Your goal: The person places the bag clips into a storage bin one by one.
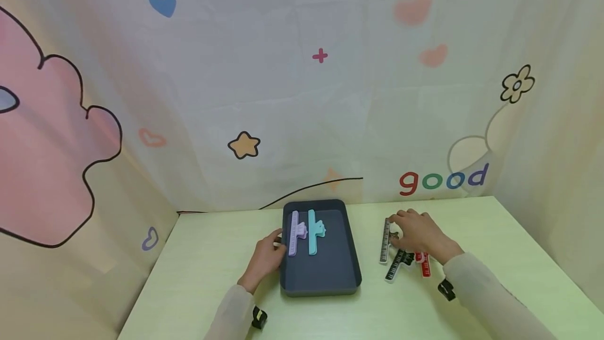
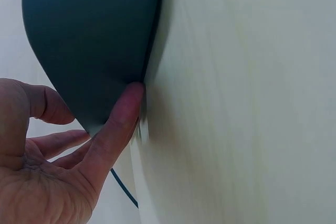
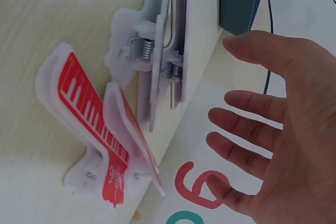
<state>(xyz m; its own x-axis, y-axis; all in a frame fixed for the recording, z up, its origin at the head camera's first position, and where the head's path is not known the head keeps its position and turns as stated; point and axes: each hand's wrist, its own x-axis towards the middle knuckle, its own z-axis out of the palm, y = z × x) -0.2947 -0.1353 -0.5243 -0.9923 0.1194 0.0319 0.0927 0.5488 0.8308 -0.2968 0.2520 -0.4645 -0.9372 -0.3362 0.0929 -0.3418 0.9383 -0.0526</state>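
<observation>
My left hand [image 1: 265, 258] rests against the left side of a dark grey tray [image 1: 325, 277], its fingers touching the outer wall [image 2: 94, 40]. Inside that tray lie a lavender bag clip [image 1: 293, 235] and a turquoise bag clip [image 1: 312, 232], side by side. To the right of it, my right hand [image 1: 420, 232] hovers over a small group of clips, fingertips near the top of a black-keyed, piano-patterned clip [image 1: 385, 243]. Another black patterned clip [image 1: 394, 266] and a red one [image 3: 86, 114] lie beside it. In the right wrist view the fingers are spread with nothing between them.
A pale green table [image 1: 198, 277] carries everything. Behind it hangs a printed curtain [image 1: 283, 93] with hearts, a star and the word "good". A black strap device [image 1: 259, 318] is at the left wrist, and a similar device [image 1: 446, 289] at the right one.
</observation>
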